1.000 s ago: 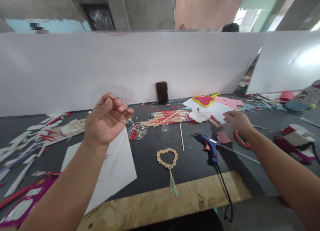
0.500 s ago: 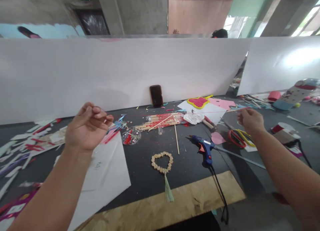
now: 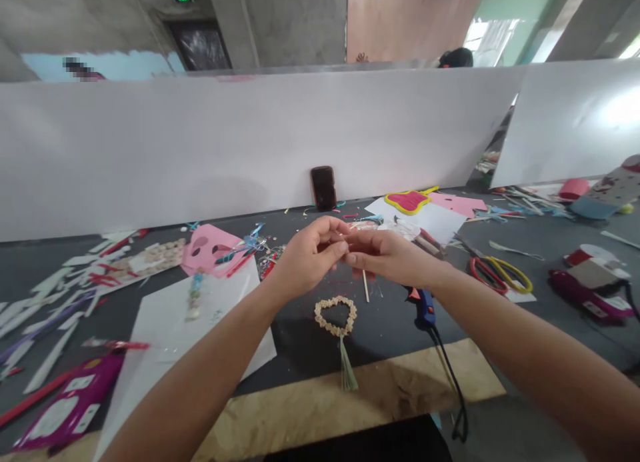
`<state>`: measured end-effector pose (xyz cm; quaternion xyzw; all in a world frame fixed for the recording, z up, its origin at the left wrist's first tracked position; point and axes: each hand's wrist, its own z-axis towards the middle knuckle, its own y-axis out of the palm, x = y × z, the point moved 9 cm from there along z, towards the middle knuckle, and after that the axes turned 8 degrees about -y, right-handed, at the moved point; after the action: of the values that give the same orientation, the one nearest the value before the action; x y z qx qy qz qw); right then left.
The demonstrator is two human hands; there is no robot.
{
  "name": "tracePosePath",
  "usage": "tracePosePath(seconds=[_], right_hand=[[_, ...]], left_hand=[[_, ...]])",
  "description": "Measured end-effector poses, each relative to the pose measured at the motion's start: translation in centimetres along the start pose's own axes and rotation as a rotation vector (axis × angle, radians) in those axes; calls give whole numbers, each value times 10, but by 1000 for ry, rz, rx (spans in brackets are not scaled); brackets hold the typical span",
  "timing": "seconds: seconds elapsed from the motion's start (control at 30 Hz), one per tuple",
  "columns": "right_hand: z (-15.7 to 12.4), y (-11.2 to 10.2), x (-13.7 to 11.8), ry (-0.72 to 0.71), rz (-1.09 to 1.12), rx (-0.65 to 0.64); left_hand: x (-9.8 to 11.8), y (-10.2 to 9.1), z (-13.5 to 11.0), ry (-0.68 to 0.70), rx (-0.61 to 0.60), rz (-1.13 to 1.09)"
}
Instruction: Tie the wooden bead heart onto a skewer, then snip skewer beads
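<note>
My left hand [image 3: 311, 257] and my right hand [image 3: 389, 257] meet above the middle of the table, fingertips pinched together and touching. A thin red thread, stretched between them half a second earlier, is mostly hidden in the fingers now. Below the hands lies a heart-shaped ring of beige beads [image 3: 321, 323] with a pale green tassel [image 3: 348, 370]. A wooden stick [image 3: 365, 287] rests just beyond it. Partly behind my right forearm is a blue glue gun [image 3: 426, 310] with its black cord running off the front edge.
A phone [image 3: 324, 189] leans against the white partition [image 3: 200, 149]. Scissors with red and yellow handles [image 3: 505, 275] lie at right, near a purple device [image 3: 590, 301]. White paper [image 3: 165, 315], pink card [image 3: 207, 249] and scattered strips [image 3: 60, 302] cover the left side.
My hands were wide apart with the red thread drawn taut between them. They have come together in the middle, and the view has shifted slightly.
</note>
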<state>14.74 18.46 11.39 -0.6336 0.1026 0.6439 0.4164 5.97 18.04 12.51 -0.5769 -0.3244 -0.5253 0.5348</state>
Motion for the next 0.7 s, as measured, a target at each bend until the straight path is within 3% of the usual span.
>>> tracePosePath(seconds=[0.13,0.27,0.33,0.43,0.57,0.7], right_hand=[[-1,-10,8,75,-56,111],[-15,-29,15,128,12,118],[-24,-43,16,136,79,181],[-40,-75,11,84,169,393],[-74,-133,0,-5,240,763],[-115,-193,-5,-77,93,1032]], left_hand=[[-7,-13,-5,10,69,102],[-23,-16,-7,6,60,218],[-32,-13,-6,12,21,239],[-47,-12,-3,-4,-41,194],[-66,-26,0,-93,-20,152],[-82,-42,1,-189,5,143]])
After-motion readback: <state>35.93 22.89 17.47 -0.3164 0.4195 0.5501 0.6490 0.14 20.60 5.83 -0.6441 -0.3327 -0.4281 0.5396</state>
